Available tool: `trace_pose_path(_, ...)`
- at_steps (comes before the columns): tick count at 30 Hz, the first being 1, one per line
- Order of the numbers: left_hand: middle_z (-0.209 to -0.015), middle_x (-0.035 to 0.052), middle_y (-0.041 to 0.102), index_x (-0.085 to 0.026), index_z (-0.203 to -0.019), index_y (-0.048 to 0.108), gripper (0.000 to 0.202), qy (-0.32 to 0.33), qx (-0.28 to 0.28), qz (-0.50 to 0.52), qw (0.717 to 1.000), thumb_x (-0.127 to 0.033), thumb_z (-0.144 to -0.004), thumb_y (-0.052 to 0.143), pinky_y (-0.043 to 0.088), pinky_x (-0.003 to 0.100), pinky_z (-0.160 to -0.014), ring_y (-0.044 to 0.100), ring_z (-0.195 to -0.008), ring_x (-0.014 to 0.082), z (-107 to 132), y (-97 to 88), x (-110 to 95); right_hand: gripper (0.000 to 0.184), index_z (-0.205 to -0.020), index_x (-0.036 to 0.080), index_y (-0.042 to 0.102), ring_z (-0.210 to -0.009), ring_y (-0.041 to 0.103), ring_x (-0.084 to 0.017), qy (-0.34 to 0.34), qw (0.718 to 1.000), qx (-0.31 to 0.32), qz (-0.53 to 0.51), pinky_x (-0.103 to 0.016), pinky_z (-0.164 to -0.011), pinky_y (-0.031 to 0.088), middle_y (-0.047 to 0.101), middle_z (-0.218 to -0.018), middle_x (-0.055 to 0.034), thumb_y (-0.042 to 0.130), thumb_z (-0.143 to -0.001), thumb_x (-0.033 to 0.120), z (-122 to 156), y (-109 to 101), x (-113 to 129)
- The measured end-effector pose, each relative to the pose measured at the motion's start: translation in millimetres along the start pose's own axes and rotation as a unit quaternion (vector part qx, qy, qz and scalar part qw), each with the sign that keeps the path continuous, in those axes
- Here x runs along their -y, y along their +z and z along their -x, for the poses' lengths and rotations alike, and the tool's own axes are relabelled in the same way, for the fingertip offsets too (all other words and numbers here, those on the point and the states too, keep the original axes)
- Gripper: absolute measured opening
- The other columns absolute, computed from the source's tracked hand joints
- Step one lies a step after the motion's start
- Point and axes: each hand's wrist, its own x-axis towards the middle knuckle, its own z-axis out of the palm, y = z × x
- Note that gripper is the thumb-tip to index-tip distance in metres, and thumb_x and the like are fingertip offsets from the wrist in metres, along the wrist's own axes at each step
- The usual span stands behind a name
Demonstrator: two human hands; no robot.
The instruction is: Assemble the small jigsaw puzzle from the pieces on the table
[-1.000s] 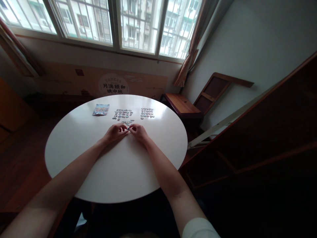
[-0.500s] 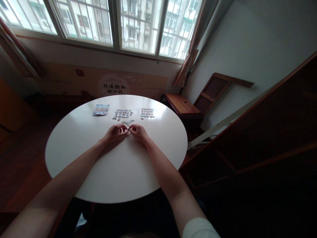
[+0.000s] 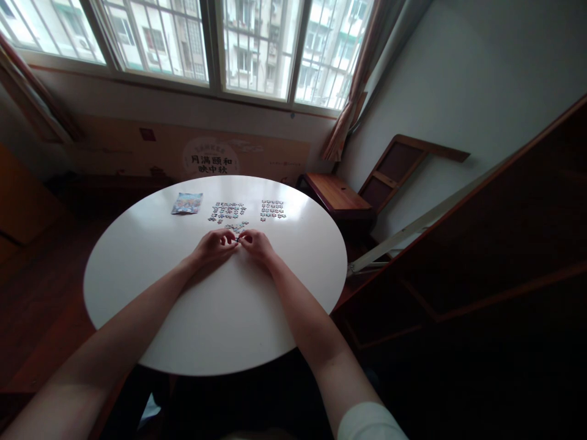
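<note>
My left hand (image 3: pixel 215 244) and my right hand (image 3: pixel 255 243) meet near the middle of the white oval table (image 3: pixel 220 318). Both are closed in a pinch, fingertips facing each other, with a small dark jigsaw puzzle piece (image 3: pixel 237 239) between them. Fingers cover much of it, so I cannot tell whether it is one piece or two joined. Just beyond my fingertips lies a short cluster of joined-looking puzzle pieces (image 3: pixel 236 227). Farther back are loose puzzle pieces (image 3: pixel 228 211) in uneven rows, and to their right a neater block of puzzle pieces (image 3: pixel 273 209).
A colourful printed packet (image 3: pixel 187 203) lies at the table's back left. Behind the table's right side stands a wooden stool or bench (image 3: pixel 339 192), with a wooden frame (image 3: pixel 397 165) leaning on the wall. A dark wooden panel (image 3: pixel 458 275) rises at the right. Barred windows (image 3: pixel 257 49) are ahead.
</note>
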Motion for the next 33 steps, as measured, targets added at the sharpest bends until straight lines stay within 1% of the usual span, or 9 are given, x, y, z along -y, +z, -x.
trace_pose_path(6, -0.072, 0.0006, 0.064, -0.018, -0.081, 0.065, 0.023, -0.006, -0.005, 0.002, 1.000, -0.040, -0.075, 0.064, 0.043, 0.022, -0.054, 0.056, -0.058, 0.0116, 0.3, 0.7, 0.8, 0.019, -0.093, 0.021, 0.071, -0.072, 0.059, -0.013, 0.002, 1.000, 0.000, 0.003, -0.022, -0.070, 0.043, 0.068, -0.081, -0.0011, 0.058, -0.080, 0.024, -0.6, -0.2, 0.2)
trace_pose_path(13, -0.072, 0.0011, 0.064, -0.018, -0.086, 0.066, 0.025, -0.001, -0.022, 0.009, 1.000, -0.041, -0.077, 0.063, 0.044, 0.023, -0.054, 0.056, -0.057, 0.0117, -1.1, 3.5, 6.1, 0.021, -0.096, 0.021, 0.071, -0.076, 0.061, -0.014, 0.005, 1.000, -0.001, 0.002, -0.023, -0.074, 0.045, 0.069, -0.082, -0.0016, 0.055, -0.081, 0.021, -1.4, 0.8, -1.2)
trace_pose_path(17, -0.073, 0.0015, 0.065, -0.017, -0.081, 0.063, 0.028, -0.010, -0.035, 0.003, 0.999, -0.044, -0.075, 0.065, 0.044, 0.023, -0.053, 0.056, -0.057, 0.0119, -1.2, 3.7, 6.7, 0.021, -0.095, 0.021, 0.070, -0.077, 0.061, -0.015, 0.005, 1.000, -0.001, 0.001, -0.024, -0.075, 0.045, 0.069, -0.085, -0.0024, 0.055, -0.081, 0.020, -1.3, 1.0, -1.2)
trace_pose_path(22, -0.070, 0.0004, 0.064, -0.018, -0.075, 0.063, 0.028, -0.007, -0.028, -0.009, 1.000, -0.046, -0.076, 0.063, 0.044, 0.022, -0.054, 0.056, -0.057, 0.0116, -0.6, 3.2, 6.7, 0.020, -0.094, 0.020, 0.070, -0.079, 0.061, -0.015, 0.011, 1.000, -0.002, -0.002, -0.024, -0.076, 0.045, 0.069, -0.087, -0.0028, 0.055, -0.081, 0.020, -1.7, 1.5, -1.7)
trace_pose_path(26, -0.072, 0.0012, 0.066, -0.018, -0.076, 0.065, 0.028, 0.004, -0.022, -0.009, 1.000, -0.045, -0.078, 0.061, 0.044, 0.022, -0.055, 0.056, -0.057, 0.0116, -0.8, 2.4, 7.8, 0.019, -0.093, 0.020, 0.070, -0.078, 0.061, -0.014, 0.019, 1.000, 0.002, 0.002, -0.023, -0.075, 0.045, 0.069, -0.087, -0.0023, 0.056, -0.081, 0.020, -1.3, 0.8, -0.5)
trace_pose_path(30, -0.073, 0.0022, 0.066, -0.018, -0.078, 0.067, 0.025, 0.016, -0.012, -0.007, 1.000, -0.042, -0.079, 0.060, 0.044, 0.022, -0.057, 0.056, -0.058, 0.0119, -1.0, 0.5, 6.4, 0.018, -0.091, 0.019, 0.070, -0.080, 0.061, -0.015, 0.009, 1.000, -0.002, 0.000, -0.023, -0.076, 0.045, 0.069, -0.088, -0.0028, 0.055, -0.081, 0.019, -0.8, -0.2, 0.5)
trace_pose_path(33, -0.072, 0.0024, 0.066, -0.018, -0.077, 0.068, 0.022, 0.015, -0.014, -0.003, 1.000, -0.038, -0.079, 0.059, 0.045, 0.023, -0.057, 0.056, -0.058, 0.0122, -1.1, -0.5, 4.3, 0.017, -0.090, 0.019, 0.069, -0.080, 0.061, -0.014, 0.010, 1.000, -0.004, -0.001, -0.023, -0.076, 0.045, 0.070, -0.088, -0.0028, 0.054, -0.082, 0.019, -1.0, 0.0, -0.1)
